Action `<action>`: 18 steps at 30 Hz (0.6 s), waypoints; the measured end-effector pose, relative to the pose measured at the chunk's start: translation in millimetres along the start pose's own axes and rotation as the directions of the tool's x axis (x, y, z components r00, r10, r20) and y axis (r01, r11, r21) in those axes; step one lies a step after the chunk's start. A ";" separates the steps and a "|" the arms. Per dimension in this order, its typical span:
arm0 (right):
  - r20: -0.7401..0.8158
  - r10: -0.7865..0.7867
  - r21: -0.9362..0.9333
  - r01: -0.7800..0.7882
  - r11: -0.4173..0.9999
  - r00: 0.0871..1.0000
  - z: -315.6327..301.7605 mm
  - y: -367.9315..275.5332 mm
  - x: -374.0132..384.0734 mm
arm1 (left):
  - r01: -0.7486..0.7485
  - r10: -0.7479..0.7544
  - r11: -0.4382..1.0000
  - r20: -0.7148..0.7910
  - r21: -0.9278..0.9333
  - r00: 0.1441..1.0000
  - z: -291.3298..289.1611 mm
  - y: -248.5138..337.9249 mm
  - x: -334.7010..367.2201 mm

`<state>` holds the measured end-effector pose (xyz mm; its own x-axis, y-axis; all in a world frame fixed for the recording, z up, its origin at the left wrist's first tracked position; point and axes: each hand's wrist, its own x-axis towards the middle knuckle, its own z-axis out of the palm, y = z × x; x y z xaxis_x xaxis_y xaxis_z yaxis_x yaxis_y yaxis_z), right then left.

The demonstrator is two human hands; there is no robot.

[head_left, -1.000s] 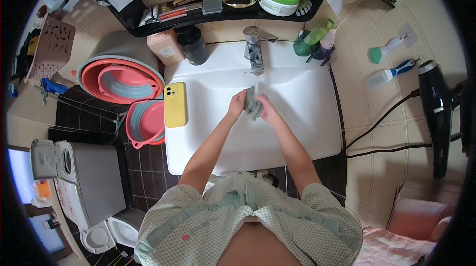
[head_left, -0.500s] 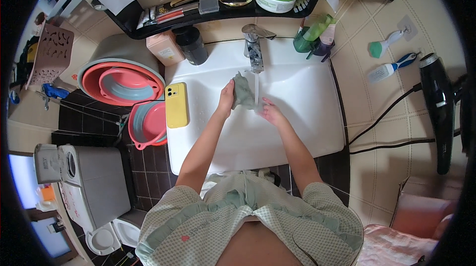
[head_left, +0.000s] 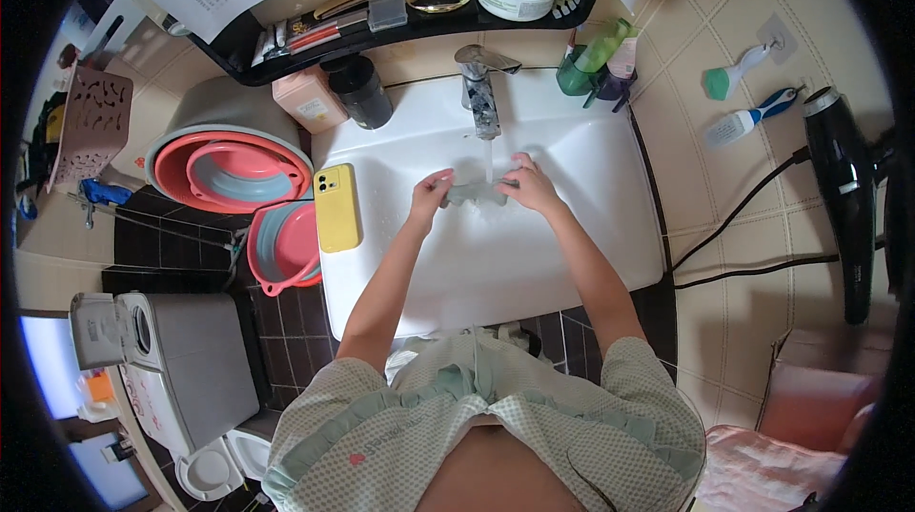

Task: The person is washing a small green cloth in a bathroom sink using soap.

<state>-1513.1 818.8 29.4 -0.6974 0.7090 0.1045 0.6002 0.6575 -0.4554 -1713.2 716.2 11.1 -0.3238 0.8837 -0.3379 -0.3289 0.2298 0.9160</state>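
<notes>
A small grey-green cloth (head_left: 477, 194) is stretched between my two hands, low over the basin of the white sink (head_left: 448, 269). My left hand (head_left: 432, 195) pinches its left end. Its right end is gripped in the fingers of my right hand (head_left: 532, 187). From the faucet (head_left: 482, 97) above, a stream of water (head_left: 489, 159) falls onto the cloth. The faucet has a marbled body and a metal lever turned to the right.
A yellow phone (head_left: 336, 209) lies on the sink's left rim. Behind it stand a dark bottle (head_left: 360, 92) and a pink box (head_left: 310, 100). Green and purple cups (head_left: 576, 73) stand at the back right. Basins (head_left: 224, 174) are at the left, a hair dryer (head_left: 843, 202) at the right.
My right hand has come up and taken hold of the cloth's right end. The cloth, earlier hanging from my left hand beside the water, now spans both hands under the stream.
</notes>
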 end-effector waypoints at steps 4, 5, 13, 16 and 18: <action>0.106 -0.024 0.645 -0.050 0.763 0.994 5.8 5.4 7.4 | -0.115 0.029 0.930 0.244 0.348 0.969 12.7 -5.8 -0.5; 0.112 -0.034 0.647 -0.047 0.761 0.993 8.0 1.3 8.5 | -0.077 -0.037 0.900 0.252 0.429 0.967 9.3 -8.0 2.8; 0.218 0.215 0.690 -0.306 0.656 0.952 17.5 -1.0 2.4 | -0.044 0.036 0.990 0.059 0.136 0.998 15.9 -11.7 10.6; -0.047 0.345 0.640 -0.237 0.731 0.937 47.7 4.2 -0.2 | 0.101 -0.113 0.986 0.083 0.132 0.990 36.5 -19.4 17.4; -0.154 0.406 0.616 -0.233 0.753 0.901 77.0 -19.4 -0.4 | 0.127 -0.130 0.980 0.009 0.150 0.991 50.0 -33.2 20.8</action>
<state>-1554.6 786.1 -29.9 -0.3244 0.9448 0.0458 0.3733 0.1723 -0.9115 -1664.7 747.3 -15.5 -0.2705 0.8499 -0.4522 -0.2308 0.3988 0.8875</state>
